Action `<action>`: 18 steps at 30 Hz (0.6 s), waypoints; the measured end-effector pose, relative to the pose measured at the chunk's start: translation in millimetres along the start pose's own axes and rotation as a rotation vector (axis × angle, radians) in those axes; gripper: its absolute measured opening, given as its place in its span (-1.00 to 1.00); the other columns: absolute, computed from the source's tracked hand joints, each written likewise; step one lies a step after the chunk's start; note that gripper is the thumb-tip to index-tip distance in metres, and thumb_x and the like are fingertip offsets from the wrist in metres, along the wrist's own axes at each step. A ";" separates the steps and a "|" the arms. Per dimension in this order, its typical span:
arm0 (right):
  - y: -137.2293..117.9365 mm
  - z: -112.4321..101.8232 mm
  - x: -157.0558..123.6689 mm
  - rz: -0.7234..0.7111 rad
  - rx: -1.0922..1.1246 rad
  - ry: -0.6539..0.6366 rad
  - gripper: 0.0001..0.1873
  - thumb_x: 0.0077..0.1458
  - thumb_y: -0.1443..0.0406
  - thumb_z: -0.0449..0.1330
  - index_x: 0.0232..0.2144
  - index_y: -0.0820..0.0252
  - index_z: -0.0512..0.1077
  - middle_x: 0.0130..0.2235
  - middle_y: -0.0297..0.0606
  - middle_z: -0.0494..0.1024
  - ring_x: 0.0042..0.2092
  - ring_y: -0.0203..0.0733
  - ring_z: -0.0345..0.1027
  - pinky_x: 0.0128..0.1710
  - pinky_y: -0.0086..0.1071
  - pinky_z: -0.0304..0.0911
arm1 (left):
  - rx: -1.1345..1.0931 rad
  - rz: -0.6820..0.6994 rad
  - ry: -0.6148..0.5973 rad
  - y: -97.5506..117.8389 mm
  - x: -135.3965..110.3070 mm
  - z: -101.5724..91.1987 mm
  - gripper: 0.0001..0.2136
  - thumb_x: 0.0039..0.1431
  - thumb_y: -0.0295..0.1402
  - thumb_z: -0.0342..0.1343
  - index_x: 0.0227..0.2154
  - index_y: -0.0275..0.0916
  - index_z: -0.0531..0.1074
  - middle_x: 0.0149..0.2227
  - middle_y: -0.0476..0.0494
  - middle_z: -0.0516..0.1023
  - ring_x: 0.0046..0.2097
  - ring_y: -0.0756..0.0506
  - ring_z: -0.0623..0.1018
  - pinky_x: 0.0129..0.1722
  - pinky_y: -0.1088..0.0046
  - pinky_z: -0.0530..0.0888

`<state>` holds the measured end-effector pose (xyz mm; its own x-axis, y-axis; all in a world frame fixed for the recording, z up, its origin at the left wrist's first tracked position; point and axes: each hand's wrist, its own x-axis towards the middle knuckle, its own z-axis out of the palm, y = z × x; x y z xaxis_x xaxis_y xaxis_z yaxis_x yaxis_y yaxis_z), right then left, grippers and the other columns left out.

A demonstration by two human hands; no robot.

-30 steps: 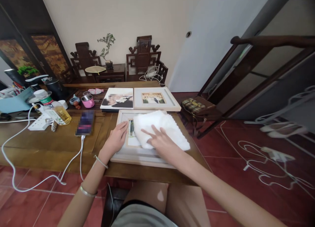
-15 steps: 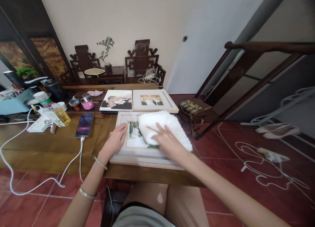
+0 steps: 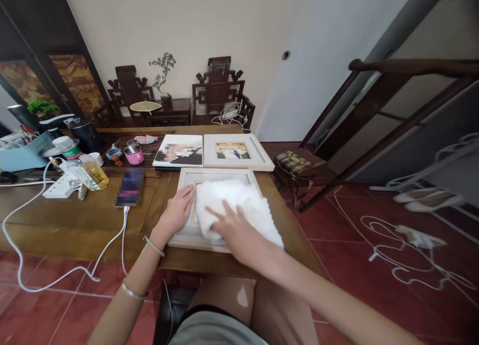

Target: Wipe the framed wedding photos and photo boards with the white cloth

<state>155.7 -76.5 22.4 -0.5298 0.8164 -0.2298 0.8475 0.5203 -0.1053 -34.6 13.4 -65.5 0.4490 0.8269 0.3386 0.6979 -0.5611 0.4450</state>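
Note:
A light wooden photo frame (image 3: 215, 171) lies face up near the table edge. A fluffy white cloth (image 3: 250, 200) covers most of it, including nearly all of the photo. My right hand (image 3: 237, 230) presses on the cloth with its fingers spread; the thumb is hard to make out. My left hand (image 3: 177, 210) rests on the frame's left side, fingers stretched out and close together, holding nothing. Behind it lie a second framed photo (image 3: 232, 151) and a white-edged picture panel (image 3: 179, 150), side by side.
On the wooden table (image 3: 157, 257), to the left, are a phone (image 3: 129, 187) on a white cable, a power strip (image 3: 58, 186), a bottle (image 3: 93, 172) and a pink cup (image 3: 134, 155). A wooden chair (image 3: 396, 75) with a plaid bag (image 3: 294, 162) stands right. Cables (image 3: 415, 255) lie on the floor.
My right hand has moved left and toward me over the frame, pushing the white cloth along, so it now covers most of the photo. My left hand stays on the frame's left side.

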 end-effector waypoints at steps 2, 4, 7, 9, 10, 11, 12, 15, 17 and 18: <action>-15.3 -5.5 -22.9 -0.041 0.075 -0.103 -0.46 -0.21 0.60 0.15 -0.10 0.28 0.48 0.34 -0.10 0.01 0.29 0.51 -0.24 0.13 0.35 -0.06 | 0.009 -0.007 -0.006 0.3 0.1 -0.2 -0.62 0.32 -0.41 -0.18 0.15 -0.27 0.28 0.23 -0.27 0.27 0.26 -0.18 0.25 0.23 0.07 0.24; -21.1 -8.1 -39.9 -0.061 0.147 -0.135 -0.49 -0.20 0.58 0.15 -0.12 0.27 0.49 0.34 -0.13 0.01 0.30 0.50 -0.25 0.14 0.35 -0.07 | 0.016 -0.013 -0.015 1.2 0.0 -0.8 -0.62 0.32 -0.40 -0.18 0.14 -0.27 0.29 0.23 -0.26 0.27 0.27 -0.18 0.24 0.23 0.08 0.24; -12.7 -2.3 -45.1 -0.049 0.179 -0.064 -0.48 -0.11 0.61 0.01 -0.12 0.22 0.49 0.32 -0.24 0.08 0.32 0.34 -0.22 0.20 0.25 -0.08 | 0.020 -0.002 -0.015 2.6 -0.5 -1.7 -0.62 0.32 -0.40 -0.19 0.14 -0.27 0.30 0.23 -0.26 0.27 0.26 -0.18 0.25 0.23 0.09 0.24; 1.5 5.5 -33.1 -0.010 0.119 0.008 -0.42 -0.11 0.65 -0.05 -0.09 0.23 0.48 0.32 -0.28 0.10 0.33 0.29 -0.22 0.22 0.22 -0.10 | 0.023 0.012 -0.010 3.4 -0.8 -2.0 -0.62 0.32 -0.40 -0.19 0.14 -0.26 0.29 0.23 -0.26 0.27 0.26 -0.18 0.25 0.23 0.09 0.24; 10.1 9.0 -23.3 0.020 0.071 0.048 -0.40 -0.12 0.66 -0.06 -0.07 0.24 0.48 0.32 -0.26 0.08 0.33 0.30 -0.24 0.22 0.23 -0.12 | 0.027 0.015 -0.009 3.8 -0.9 -2.1 -0.62 0.32 -0.40 -0.19 0.14 -0.26 0.29 0.23 -0.26 0.27 0.26 -0.18 0.25 0.23 0.09 0.24; 18.9 11.4 -11.7 0.061 0.020 0.085 -0.39 -0.12 0.66 -0.05 -0.05 0.26 0.47 0.33 -0.24 0.06 0.33 0.33 -0.26 0.22 0.26 -0.15 | 0.030 0.015 -0.010 4.2 -1.1 -2.4 -0.62 0.32 -0.40 -0.18 0.14 -0.26 0.29 0.23 -0.26 0.27 0.26 -0.18 0.25 0.23 0.09 0.24; 27.2 12.4 1.0 0.107 -0.027 0.117 -0.38 -0.12 0.66 -0.04 -0.03 0.27 0.46 0.34 -0.21 0.03 0.33 0.36 -0.27 0.20 0.30 -0.17 | 0.033 0.010 -0.012 4.8 -1.2 -2.7 -0.63 0.33 -0.40 -0.18 0.14 -0.27 0.29 0.23 -0.27 0.26 0.26 -0.18 0.25 0.23 0.08 0.23; 42.2 7.2 37.7 0.214 -0.098 0.176 -0.37 -0.10 0.65 -0.02 0.02 0.27 0.41 0.35 -0.16 -0.01 0.31 0.45 -0.27 0.14 0.38 -0.12 | 0.013 -0.005 -0.023 7.9 -1.9 -5.1 -0.63 0.35 -0.36 -0.19 0.14 -0.29 0.28 0.23 -0.27 0.26 0.27 -0.18 0.24 0.24 0.09 0.21; 38.9 0.9 53.9 0.210 -0.094 0.185 -0.36 -0.07 0.65 -0.04 0.05 0.23 0.39 0.35 -0.18 -0.01 0.31 0.45 -0.24 0.11 0.38 -0.04 | -0.034 -0.009 -0.012 11.2 -2.4 -8.0 -0.61 0.36 -0.31 -0.21 0.16 -0.28 0.26 0.23 -0.25 0.27 0.27 -0.16 0.23 0.25 0.12 0.20; 32.9 -1.5 57.9 0.184 -0.087 0.174 -0.36 -0.06 0.65 -0.03 0.06 0.22 0.39 0.35 -0.20 -0.02 0.31 0.44 -0.23 0.10 0.38 -0.03 | -0.065 -0.011 0.012 13.0 -2.6 -9.7 -0.60 0.37 -0.29 -0.23 0.17 -0.28 0.25 0.23 -0.24 0.27 0.27 -0.14 0.23 0.26 0.14 0.19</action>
<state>152.8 -11.7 7.0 -0.3711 0.9262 -0.0669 0.9280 0.3724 0.0086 -32.1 3.6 -52.5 0.4343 0.8330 0.3428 0.6648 -0.5532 0.5019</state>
